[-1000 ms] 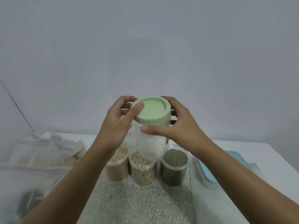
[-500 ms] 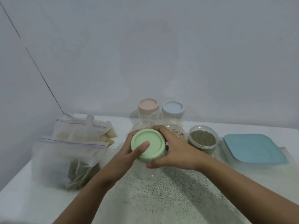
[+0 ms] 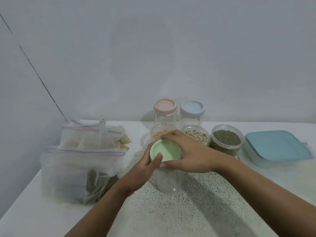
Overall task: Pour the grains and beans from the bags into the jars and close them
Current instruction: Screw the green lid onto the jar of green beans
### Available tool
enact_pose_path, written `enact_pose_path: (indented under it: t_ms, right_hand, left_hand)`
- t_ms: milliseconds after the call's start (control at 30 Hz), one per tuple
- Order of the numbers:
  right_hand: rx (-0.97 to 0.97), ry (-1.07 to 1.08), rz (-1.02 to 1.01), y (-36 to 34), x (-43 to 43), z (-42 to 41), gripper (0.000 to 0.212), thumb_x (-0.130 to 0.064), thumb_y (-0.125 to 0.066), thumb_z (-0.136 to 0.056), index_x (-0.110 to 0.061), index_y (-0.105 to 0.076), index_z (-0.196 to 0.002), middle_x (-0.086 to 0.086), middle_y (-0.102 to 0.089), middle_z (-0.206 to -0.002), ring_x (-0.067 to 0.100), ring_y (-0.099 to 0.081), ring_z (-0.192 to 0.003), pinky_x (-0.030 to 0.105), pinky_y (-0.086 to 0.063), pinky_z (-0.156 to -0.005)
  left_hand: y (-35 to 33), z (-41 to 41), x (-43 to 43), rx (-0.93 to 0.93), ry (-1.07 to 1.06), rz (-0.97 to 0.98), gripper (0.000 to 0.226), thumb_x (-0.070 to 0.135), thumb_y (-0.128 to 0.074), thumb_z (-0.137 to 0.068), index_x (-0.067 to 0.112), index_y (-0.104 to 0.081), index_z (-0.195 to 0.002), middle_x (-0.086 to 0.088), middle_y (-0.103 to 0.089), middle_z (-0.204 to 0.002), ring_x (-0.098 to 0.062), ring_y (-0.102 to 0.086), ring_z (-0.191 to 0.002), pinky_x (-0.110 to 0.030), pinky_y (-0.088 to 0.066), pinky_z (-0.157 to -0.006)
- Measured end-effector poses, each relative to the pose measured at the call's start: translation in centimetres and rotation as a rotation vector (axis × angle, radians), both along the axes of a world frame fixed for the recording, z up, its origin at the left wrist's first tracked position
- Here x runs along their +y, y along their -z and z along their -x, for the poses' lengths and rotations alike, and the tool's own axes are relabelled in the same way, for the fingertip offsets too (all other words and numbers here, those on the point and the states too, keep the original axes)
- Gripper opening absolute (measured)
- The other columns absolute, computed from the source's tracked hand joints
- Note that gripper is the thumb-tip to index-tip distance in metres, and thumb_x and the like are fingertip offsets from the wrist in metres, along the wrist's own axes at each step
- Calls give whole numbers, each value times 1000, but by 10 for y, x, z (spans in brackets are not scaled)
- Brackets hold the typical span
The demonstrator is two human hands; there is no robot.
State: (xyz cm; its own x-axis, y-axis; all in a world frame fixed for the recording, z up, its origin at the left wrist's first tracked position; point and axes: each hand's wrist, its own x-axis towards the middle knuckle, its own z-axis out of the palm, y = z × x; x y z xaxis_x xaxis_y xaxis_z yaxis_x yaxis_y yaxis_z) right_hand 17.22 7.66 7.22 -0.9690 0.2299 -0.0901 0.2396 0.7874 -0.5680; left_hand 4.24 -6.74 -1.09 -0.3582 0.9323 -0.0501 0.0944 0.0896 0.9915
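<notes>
A clear empty jar [image 3: 168, 183] with a pale green lid [image 3: 166, 149] stands on the speckled table [image 3: 196, 207]. My left hand [image 3: 145, 166] grips the jar just under the lid, thumb on the lid's edge. My right hand [image 3: 188, 151] curls round the lid from the right. Behind stand three open tubs: yellow grains [image 3: 159, 133], pale beans [image 3: 198, 135] and green beans [image 3: 225, 140]. Two empty jars stand at the back, one with a pink lid [image 3: 165, 106], one with a blue lid [image 3: 192, 108]. Zip bags [image 3: 82, 159] of grains and beans sit at left.
A flat clear box with a blue lid [image 3: 277, 146] lies at the right. Walls close the back and the left. The table's left edge runs near the bags.
The jar has come down from in front of my face onto the table. Both hands stayed on it. The view has dropped, so the back jars and the bags now show.
</notes>
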Motion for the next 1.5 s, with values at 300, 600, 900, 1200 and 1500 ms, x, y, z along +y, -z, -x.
enact_pose_path:
  t_ms: [300,600,900,1200,1500]
  right_hand:
    - [47,47,-387,18,-15,15,58,-66,-28,-99,-30,-39,-144,3,-42,-137,20,-42,-121,41,-43,-101]
    - [162,54,-253,24,-14,10,61,-71,-30,-76,-36,-57,-118,-9,-46,-110,11,-49,-99,36,-46,-87]
    - [281,128,-257,33,-16,15,41,-67,-51,-74,-41,-64,-103,-13,-46,-97,9,-52,-86,36,-50,-78]
    - [311,-181,-156,29,10,18,31,-41,-83,-73,-33,-72,-101,-10,-57,-99,8,-55,-92,39,-48,-81]
    - [156,-184,-530,24,5,11,56,-68,-30,-97,-33,-48,-136,3,-49,-125,18,-41,-111,42,-39,-93]
  left_hand:
    - [22,10,14,-78,171,-40,110,80,-53,-83,18,-7,-162,-7,-33,-163,-24,-32,-151,-54,-29,-122]
    - [42,10,29,57,177,-18,84,20,-88,-63,8,-46,-134,10,-70,-119,-8,-67,-111,-22,-55,-86]
    - [53,1,39,55,30,-223,76,13,-82,-65,19,-51,-134,10,-68,-123,-10,-63,-118,-24,-52,-93]
    - [64,-6,40,-77,43,-193,70,15,-79,-65,6,-45,-125,18,-68,-116,3,-63,-109,-14,-50,-90]
    - [71,-4,42,-106,66,-285,75,10,-76,-67,-10,-38,-128,10,-70,-113,-2,-66,-104,-15,-53,-83]
